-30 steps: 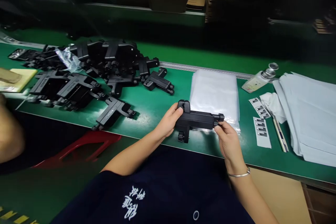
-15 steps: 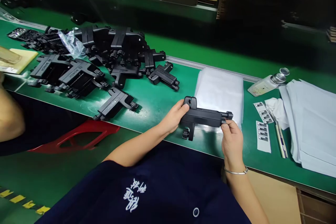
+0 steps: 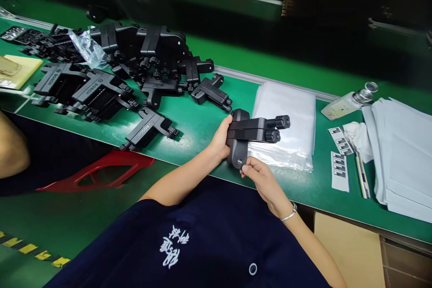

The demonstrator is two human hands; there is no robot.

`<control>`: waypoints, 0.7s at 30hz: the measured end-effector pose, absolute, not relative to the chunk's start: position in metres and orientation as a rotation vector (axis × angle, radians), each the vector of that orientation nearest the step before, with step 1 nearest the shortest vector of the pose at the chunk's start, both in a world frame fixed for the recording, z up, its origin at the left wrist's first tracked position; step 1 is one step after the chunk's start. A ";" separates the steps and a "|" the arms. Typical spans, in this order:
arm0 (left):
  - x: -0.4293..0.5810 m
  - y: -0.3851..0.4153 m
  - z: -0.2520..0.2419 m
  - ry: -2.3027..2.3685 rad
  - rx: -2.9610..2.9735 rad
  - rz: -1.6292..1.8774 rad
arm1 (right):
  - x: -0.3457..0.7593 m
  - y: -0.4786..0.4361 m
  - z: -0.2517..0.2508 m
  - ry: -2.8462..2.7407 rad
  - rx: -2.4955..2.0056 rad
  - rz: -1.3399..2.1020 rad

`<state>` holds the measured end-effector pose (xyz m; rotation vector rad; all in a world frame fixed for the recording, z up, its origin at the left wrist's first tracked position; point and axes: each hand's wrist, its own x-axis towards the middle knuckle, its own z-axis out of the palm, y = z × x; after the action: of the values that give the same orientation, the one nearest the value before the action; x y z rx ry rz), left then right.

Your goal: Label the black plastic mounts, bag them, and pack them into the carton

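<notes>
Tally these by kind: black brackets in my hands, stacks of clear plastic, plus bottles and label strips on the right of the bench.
Held black bracket: 1
Clear plastic stack: 1
Bottle: 1
Label strips: 2
Total: 5

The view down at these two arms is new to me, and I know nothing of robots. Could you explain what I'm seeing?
No robot here: these are a person's bare hands, seen by a camera worn on their head, looking forward and down.

The left hand grips a black bracket-like part; the fingers of the right hand are at its lower end.

On the green table, similar black parts lie piled to the left. Clear plastic bags or sheets lie just beyond the held part. Further right are a bottle, printed labels and white sheets.
</notes>
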<state>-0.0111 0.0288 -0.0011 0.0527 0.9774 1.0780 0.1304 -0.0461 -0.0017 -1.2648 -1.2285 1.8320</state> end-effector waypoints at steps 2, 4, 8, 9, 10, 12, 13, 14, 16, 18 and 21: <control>-0.010 0.028 -0.003 0.981 0.068 1.087 | 0.130 -0.045 -0.001 -1.231 -1.270 1.848; -0.010 0.028 -0.005 0.979 0.074 1.088 | 0.131 -0.046 -0.002 -1.244 -1.264 1.869; -0.009 0.028 -0.006 0.998 0.064 1.108 | 0.146 -0.046 -0.001 -1.311 -1.270 1.753; -0.008 0.027 -0.006 1.013 0.090 1.130 | 0.152 -0.046 -0.001 -1.282 -1.268 1.639; -0.007 0.025 -0.005 1.026 0.145 1.153 | 0.159 -0.045 0.000 -1.230 -1.255 1.521; -0.005 0.021 0.000 1.022 0.343 1.188 | 0.172 -0.041 0.000 -1.099 -1.221 1.356; -0.005 0.018 0.003 0.995 0.467 1.186 | 0.178 -0.039 -0.001 -1.038 -1.219 1.323; -0.004 0.015 0.006 0.948 0.587 1.168 | 0.183 -0.037 -0.003 -0.980 -1.233 1.311; -0.005 0.010 0.013 0.806 0.776 1.071 | 0.189 -0.032 -0.009 -0.876 -1.268 1.310; -0.007 0.008 0.018 0.673 0.896 0.922 | 0.191 -0.030 -0.018 -0.809 -1.272 1.338; -0.009 0.009 0.021 0.636 1.057 0.797 | 0.190 -0.033 -0.028 -0.801 -1.300 1.411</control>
<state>-0.0090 0.0086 0.0210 1.0569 0.6357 0.7971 0.1904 -0.0334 -0.0282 -1.3004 -0.8009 1.4108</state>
